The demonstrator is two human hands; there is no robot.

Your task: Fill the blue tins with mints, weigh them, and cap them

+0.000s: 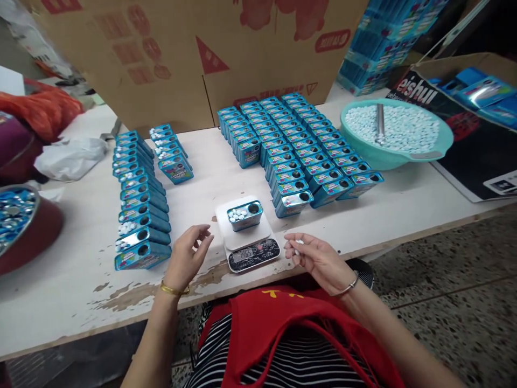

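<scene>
We are weighing a small blue tin [244,215] of white candies; it sits on the little scale [247,233] at the near edge of the worktop [60,302]. Our left hand [186,257] hovers just beside the scale, fingers loosely spread, holding nothing. Our right hand [315,258] pinches a few white candies. We think the weight is being checked now. Next we may need to drop in one candy, softly. Filled tins [139,199] wait near the left edge, empty ones [299,151] further back.
</scene>
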